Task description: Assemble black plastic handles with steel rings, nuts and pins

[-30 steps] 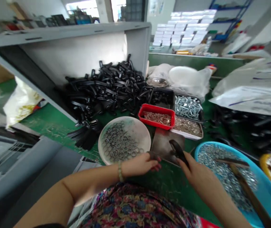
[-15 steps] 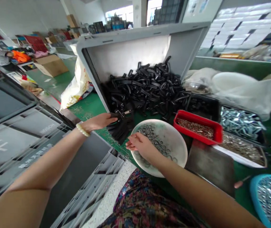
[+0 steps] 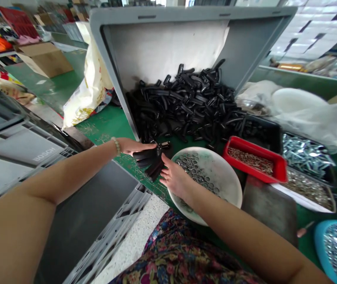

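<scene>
My left hand (image 3: 133,146) reaches over a bundle of long black handle-like pieces (image 3: 153,163) at the front edge of the green table, its fingers closed on the top of them. A small shiny metal part (image 3: 164,144) sticks out at the far end of that bundle. My right hand (image 3: 174,176) is over the left rim of a white bowl (image 3: 226,177) with metal rings (image 3: 196,167) in it. Its thumb and curled fingers meet the right side of the black pieces; what they pinch is hidden.
Behind my hands a tipped grey crate (image 3: 112,75) holds a heap of black curved pieces (image 3: 186,102). To the right are a red tray (image 3: 280,167) of small pins, trays of metal parts (image 3: 306,156), a dark flat plate (image 3: 270,209) and a blue tub (image 3: 320,244).
My right hand has come left and up against the black pieces. My left hand has moved slightly right over them. The camera view has tilted down and come closer.
</scene>
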Available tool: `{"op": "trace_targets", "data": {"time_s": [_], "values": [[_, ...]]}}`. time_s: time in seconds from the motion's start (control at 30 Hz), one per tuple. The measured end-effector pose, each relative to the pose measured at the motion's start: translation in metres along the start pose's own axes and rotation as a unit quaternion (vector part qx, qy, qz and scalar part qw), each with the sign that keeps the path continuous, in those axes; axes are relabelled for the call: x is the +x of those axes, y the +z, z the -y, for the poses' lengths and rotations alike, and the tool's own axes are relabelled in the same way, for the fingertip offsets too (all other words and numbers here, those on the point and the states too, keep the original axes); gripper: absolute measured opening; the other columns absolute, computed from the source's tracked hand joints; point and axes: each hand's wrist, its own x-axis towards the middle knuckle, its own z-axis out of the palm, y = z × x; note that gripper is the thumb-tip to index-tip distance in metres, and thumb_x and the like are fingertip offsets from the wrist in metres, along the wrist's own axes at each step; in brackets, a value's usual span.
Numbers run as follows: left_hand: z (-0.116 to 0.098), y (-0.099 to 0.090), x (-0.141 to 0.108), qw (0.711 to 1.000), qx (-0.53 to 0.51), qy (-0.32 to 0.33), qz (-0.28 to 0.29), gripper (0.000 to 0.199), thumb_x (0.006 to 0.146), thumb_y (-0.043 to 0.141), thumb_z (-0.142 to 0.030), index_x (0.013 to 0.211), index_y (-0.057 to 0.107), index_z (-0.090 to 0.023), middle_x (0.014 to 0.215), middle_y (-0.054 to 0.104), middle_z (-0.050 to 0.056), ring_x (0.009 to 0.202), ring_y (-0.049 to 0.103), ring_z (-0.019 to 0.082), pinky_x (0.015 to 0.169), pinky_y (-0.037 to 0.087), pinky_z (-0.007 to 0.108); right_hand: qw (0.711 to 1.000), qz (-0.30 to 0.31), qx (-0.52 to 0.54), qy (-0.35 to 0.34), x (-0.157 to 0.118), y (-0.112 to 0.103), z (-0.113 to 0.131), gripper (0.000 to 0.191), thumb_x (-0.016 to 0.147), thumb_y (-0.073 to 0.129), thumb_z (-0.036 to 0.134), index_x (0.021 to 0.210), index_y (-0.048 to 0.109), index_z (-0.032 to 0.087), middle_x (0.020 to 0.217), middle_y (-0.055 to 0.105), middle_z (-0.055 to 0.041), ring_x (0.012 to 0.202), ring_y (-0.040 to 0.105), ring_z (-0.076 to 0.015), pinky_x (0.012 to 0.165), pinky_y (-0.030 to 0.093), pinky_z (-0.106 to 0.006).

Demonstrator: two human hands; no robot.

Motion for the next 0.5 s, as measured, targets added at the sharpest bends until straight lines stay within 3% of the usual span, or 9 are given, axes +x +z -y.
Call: {"op": "trace_targets", "data": {"time_s": [0.1,0.23,0.37,0.5], "values": [[0.006,-0.003,0.017,0.997,-0.033,-0.038,0.059,0.025,0.07,0.07,-0.04,0.079,0.069,-0.016,0.063,0.066,0.006,0.07,0.062,0.018,0.059,0.045,0.023,0.999,-0.004,-0.035,-0.001,0.006,0.009,0.001,0.078,0.075,0.051,0.067,0.136,0.034,0.022,0.144,0.036,-0.0148,0.135,0.029,-0.0274,0.103,0.028,-0.056],[0.02,0.001,0.016,0.995,-0.073,-0.027,0.069,0.031,0.066,0.072,-0.044,0.076,0.07,-0.015,0.066,0.068,0.009,0.065,0.062,0.018,0.055,0.047,0.024,0.999,-0.014,-0.04,-0.021,0.004,0.015,-0.009,0.067,0.079,0.051,0.06,0.133,0.037,0.023,0.147,0.033,-0.0103,0.134,0.032,-0.0249,0.106,0.026,-0.052],[0.055,0.016,-0.02,0.988,-0.148,0.024,0.021,0.032,0.062,0.076,-0.042,0.08,0.07,-0.016,0.074,0.07,0.009,0.06,0.062,0.015,0.054,0.048,0.023,0.99,0.007,-0.098,-0.103,-0.007,0.022,-0.029,0.06,0.078,0.058,0.051,0.13,0.04,0.026,0.143,0.04,-0.0068,0.131,0.035,-0.0232,0.108,0.026,-0.046],[0.123,0.035,-0.067,0.943,-0.294,0.139,-0.071,0.041,0.053,0.082,-0.04,0.085,0.069,-0.017,0.074,0.07,0.007,0.065,0.063,0.018,0.062,0.051,0.027,0.944,0.108,-0.244,-0.193,0.0,0.043,-0.045,0.059,0.072,0.068,0.044,0.124,0.048,0.024,0.126,0.057,-0.0066,0.121,0.047,-0.0253,0.106,0.03,-0.044]]}}
